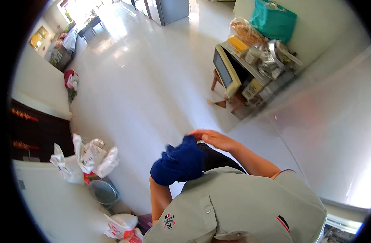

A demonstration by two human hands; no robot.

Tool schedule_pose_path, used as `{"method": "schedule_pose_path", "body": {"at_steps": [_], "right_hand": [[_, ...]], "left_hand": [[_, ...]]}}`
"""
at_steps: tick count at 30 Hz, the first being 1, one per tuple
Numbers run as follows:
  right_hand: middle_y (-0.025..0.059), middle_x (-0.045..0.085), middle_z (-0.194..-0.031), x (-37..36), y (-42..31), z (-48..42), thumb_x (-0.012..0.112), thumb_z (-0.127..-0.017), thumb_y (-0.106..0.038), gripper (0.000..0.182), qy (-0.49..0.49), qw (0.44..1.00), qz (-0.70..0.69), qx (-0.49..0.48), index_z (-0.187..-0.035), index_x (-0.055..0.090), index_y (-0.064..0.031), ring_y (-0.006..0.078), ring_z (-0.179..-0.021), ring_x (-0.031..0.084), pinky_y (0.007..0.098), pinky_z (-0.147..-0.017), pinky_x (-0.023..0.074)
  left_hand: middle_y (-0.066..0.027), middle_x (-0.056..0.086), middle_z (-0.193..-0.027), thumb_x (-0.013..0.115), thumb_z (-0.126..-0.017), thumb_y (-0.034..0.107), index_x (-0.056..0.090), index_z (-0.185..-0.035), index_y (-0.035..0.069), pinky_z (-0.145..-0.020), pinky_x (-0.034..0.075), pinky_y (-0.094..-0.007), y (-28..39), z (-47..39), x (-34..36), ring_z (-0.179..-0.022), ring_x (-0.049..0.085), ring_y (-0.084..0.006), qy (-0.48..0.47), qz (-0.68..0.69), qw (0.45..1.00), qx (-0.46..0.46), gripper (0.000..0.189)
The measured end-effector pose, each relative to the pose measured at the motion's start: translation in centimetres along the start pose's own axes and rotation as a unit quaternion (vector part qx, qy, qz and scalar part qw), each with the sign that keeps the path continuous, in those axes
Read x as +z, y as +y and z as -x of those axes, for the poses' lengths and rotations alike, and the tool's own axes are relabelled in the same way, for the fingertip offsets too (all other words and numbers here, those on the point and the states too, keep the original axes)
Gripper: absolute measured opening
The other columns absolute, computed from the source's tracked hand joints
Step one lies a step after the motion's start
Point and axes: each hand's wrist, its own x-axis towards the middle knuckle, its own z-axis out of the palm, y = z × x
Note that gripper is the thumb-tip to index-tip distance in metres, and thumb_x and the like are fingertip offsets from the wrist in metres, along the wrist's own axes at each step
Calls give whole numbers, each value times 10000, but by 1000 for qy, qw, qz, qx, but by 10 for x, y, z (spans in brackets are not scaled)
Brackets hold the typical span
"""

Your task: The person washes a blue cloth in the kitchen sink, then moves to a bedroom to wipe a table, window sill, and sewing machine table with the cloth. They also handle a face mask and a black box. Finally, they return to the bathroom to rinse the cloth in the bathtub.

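A bunched dark blue cloth (179, 162) covers the end of my left forearm. My left hand is hidden beneath it, so its grip does not show. At the cloth's upper right end is my right hand (214, 139), its fingers bent and pointing left. Those fingertips reach the cloth's edge and are partly hidden and blurred; whether they pinch it is unclear. Both arms are held in front of my grey-green shirt (243, 200), above the floor. Below the right hand, black trousers (219, 158) show.
To the right, a stand (252, 68) holds bags and packages, with a monitor-like panel (226, 70) leaning against it. A brush (219, 104) lies on the pale floor (137, 85). White plastic bags (96, 155) and a round grey lid-like object (103, 192) are at left, near a dark door (41, 130).
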Motion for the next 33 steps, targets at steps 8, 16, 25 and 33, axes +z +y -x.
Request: {"method": "schedule_pose_path", "body": {"at_steps": [8, 16, 25, 33], "right_hand": [[29, 625, -868, -95, -103, -183, 635, -827, -289, 344, -82, 982, 141, 98, -988, 597, 13, 105, -811, 538, 255, -751, 439], [36, 560, -1101, -237, -149, -332, 589, -877, -218, 446, 242, 942, -229, -43, -1240, 440, -6, 105, -971, 528, 238, -860, 426], [101, 493, -1227, -389, -257, -433, 537, -874, -133, 523, 348, 882, -238, -211, -1340, 318, -49, 206, -1112, 503, 356, -941, 416], [98, 505, -1227, -556, -262, -483, 537, -842, -41, 530, 567, 782, -183, -180, -1335, 344, -30, 182, -1125, 484, 315, -970, 376]], "left_hand": [[-151, 595, -1094, 517, -847, 321, 559, -1145, 76, -901, 410, -413, -29, -184, -85, -954, 593, -311, 20, 354, 875, -331, 388], [-183, 482, -1276, 291, -893, 577, 429, -1290, 63, -1011, 258, -565, -116, -376, -75, -1219, 399, -357, -123, 801, 564, -160, 664], [-121, 488, -1273, 410, -928, 416, 507, -1196, 84, -1010, 332, -435, -164, -772, -44, -1194, 443, -281, -397, 685, 583, -183, 438], [-110, 536, -1199, 530, -898, 176, 460, -1226, 12, -965, 390, -386, -80, -980, 0, -1123, 501, -232, -235, 618, 716, -224, 373]]}}
